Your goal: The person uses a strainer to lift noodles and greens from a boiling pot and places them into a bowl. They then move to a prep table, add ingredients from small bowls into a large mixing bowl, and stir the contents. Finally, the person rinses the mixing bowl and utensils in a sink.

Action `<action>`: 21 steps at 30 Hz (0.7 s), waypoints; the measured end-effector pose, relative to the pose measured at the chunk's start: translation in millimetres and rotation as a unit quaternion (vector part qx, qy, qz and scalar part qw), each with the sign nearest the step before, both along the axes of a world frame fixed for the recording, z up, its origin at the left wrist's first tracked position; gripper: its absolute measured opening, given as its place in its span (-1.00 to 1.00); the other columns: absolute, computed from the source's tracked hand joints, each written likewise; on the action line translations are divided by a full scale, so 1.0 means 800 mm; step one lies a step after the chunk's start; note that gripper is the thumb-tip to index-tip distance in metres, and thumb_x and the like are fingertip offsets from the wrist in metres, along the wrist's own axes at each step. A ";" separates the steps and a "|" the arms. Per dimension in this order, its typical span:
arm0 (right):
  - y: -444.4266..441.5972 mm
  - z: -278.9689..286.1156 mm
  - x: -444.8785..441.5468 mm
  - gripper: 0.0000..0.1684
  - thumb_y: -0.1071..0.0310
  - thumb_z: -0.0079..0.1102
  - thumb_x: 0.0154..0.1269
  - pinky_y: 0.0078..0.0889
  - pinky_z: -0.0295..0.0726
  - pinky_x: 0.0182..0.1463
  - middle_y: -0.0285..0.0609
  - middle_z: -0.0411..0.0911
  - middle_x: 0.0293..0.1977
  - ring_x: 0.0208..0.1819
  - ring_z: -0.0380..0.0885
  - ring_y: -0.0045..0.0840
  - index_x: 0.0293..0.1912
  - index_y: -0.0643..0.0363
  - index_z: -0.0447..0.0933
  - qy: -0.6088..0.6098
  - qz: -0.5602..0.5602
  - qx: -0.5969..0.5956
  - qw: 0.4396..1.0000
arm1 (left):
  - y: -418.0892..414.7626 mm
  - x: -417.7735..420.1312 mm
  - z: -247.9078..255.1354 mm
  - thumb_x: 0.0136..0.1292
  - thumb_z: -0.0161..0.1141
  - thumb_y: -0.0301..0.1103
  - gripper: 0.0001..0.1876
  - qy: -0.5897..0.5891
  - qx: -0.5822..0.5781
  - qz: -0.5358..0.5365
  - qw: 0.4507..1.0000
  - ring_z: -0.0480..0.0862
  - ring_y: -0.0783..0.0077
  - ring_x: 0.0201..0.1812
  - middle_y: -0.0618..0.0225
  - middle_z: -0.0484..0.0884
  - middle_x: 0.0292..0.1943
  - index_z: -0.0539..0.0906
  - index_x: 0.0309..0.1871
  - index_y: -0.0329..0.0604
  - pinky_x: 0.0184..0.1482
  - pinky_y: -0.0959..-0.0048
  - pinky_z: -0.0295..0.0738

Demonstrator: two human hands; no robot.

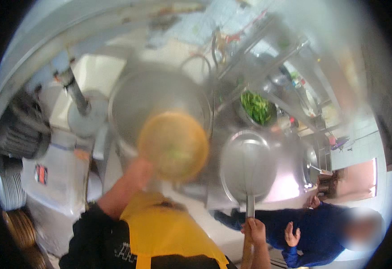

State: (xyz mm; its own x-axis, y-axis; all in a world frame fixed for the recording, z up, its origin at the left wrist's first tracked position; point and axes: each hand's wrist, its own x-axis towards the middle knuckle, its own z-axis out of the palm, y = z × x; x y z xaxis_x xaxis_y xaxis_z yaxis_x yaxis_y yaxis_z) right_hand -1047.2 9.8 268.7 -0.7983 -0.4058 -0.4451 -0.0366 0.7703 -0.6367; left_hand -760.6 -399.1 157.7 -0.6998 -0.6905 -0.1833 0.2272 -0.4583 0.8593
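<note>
My left hand grips the edge of a round yellow-orange bowl or basket. Some pale green bits show inside it, too blurred to name. The bowl is over the near rim of a large metal pot and hides part of it. Lower right, my right hand is closed around the long handle of a wide round skimmer. The skimmer's head is beside the bowl, over the steel counter; whether it touches the counter I cannot tell.
A metal bowl of chopped green vegetables sits on the steel counter beneath a metal rack. At right stands a person in dark blue, close to the skimmer. A lidded plastic bin and stacked plates are at left.
</note>
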 end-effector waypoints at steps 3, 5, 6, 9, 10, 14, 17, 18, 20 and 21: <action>-0.054 0.030 -0.048 -0.63 0.21 0.12 0.25 -0.22 0.57 -0.24 0.05 0.55 -0.33 -0.35 0.56 -0.18 -0.08 0.30 0.48 0.326 0.278 0.215 0.878 | -0.031 0.028 0.038 -0.03 0.11 -0.51 -0.46 0.138 0.183 0.061 0.972 0.51 0.16 0.11 0.17 0.52 0.09 0.45 0.14 -0.23 0.14 0.18 0.42; -0.151 0.090 -0.044 -0.50 0.24 0.20 0.15 -0.09 0.53 -0.04 0.15 0.53 -0.13 -0.12 0.52 0.00 0.06 0.28 0.43 0.428 0.239 0.137 0.860 | -0.046 0.059 0.042 -0.02 0.11 -0.49 -0.40 0.123 0.238 0.053 0.962 0.48 0.18 0.13 0.18 0.49 0.11 0.38 0.21 -0.22 0.17 0.16 0.40; -0.209 0.104 -0.050 -0.48 0.27 0.22 0.14 -0.10 0.49 0.02 0.16 0.49 -0.07 -0.06 0.49 -0.01 0.08 0.28 0.41 0.454 0.291 0.090 0.838 | -0.053 0.080 0.040 0.02 0.10 -0.47 -0.41 0.136 0.248 0.050 0.958 0.47 0.21 0.14 0.17 0.47 0.13 0.35 0.22 -0.22 0.18 0.16 0.40; -0.412 0.158 -0.059 -0.42 0.29 0.25 0.14 -0.12 0.43 0.14 0.19 0.42 0.03 0.06 0.42 0.02 0.12 0.35 0.36 0.497 0.397 -0.091 0.766 | -0.048 0.117 0.034 0.08 0.11 -0.38 -0.43 0.152 0.253 0.141 0.945 0.44 0.21 0.16 0.15 0.46 0.11 0.34 0.23 -0.21 0.17 0.14 0.42; -0.475 0.176 -0.067 -0.40 0.28 0.25 0.14 -0.12 0.42 0.15 0.21 0.41 0.04 0.08 0.41 0.02 0.13 0.36 0.34 0.543 0.405 -0.112 0.727 | -0.051 0.119 0.039 0.05 0.14 -0.36 -0.39 0.136 0.269 0.185 0.935 0.44 0.18 0.15 0.16 0.47 0.10 0.33 0.25 -0.20 0.16 0.12 0.43; -0.714 0.242 -0.114 -0.37 0.27 0.21 0.15 -0.12 0.39 0.19 0.24 0.37 0.07 0.12 0.37 0.03 0.16 0.38 0.30 0.586 0.387 -0.190 0.686 | -0.045 0.127 0.076 -0.18 0.18 -0.41 -0.21 0.142 0.262 0.244 0.923 0.44 0.07 0.17 0.17 0.43 0.17 0.28 0.28 -0.22 0.18 0.07 0.39; -0.847 0.301 -0.198 -0.27 0.27 0.17 0.16 -0.16 0.29 0.30 0.27 0.24 0.20 0.25 0.26 -0.01 0.23 0.44 0.17 0.673 0.303 -0.171 0.653 | -0.039 0.120 0.088 -0.20 0.16 -0.36 -0.19 0.125 0.254 0.306 0.909 0.40 0.04 0.20 0.15 0.41 0.19 0.28 0.29 -0.17 0.20 -0.01 0.37; -0.884 0.321 -0.206 -0.26 0.28 0.18 0.14 -0.18 0.28 0.30 0.29 0.21 0.21 0.26 0.24 0.00 0.23 0.46 0.17 0.670 0.286 -0.191 0.658 | -0.032 0.113 0.102 -0.22 0.14 -0.32 -0.18 0.109 0.252 0.330 0.903 0.39 0.02 0.21 0.13 0.42 0.18 0.28 0.30 -0.13 0.21 -0.06 0.35; -0.932 0.360 -0.230 -0.57 0.37 0.07 0.11 -0.17 0.37 0.21 0.18 0.39 0.01 0.07 0.39 -0.07 -0.04 0.43 0.41 0.733 0.263 -0.202 0.594 | -0.025 0.128 0.078 0.01 0.24 -0.16 -0.19 0.126 0.152 0.290 0.936 0.24 -0.06 0.32 0.12 0.28 0.30 0.20 0.36 -0.11 0.25 -0.12 0.27; -0.949 0.368 -0.241 -0.56 0.34 0.09 0.10 -0.17 0.38 0.20 0.17 0.39 0.00 0.05 0.40 -0.07 -0.04 0.41 0.42 0.728 0.237 -0.191 0.615 | -0.018 0.142 0.058 0.12 0.29 -0.08 -0.18 0.135 0.106 0.268 0.948 0.17 -0.10 0.37 0.11 0.21 0.36 0.16 0.40 -0.10 0.27 -0.15 0.22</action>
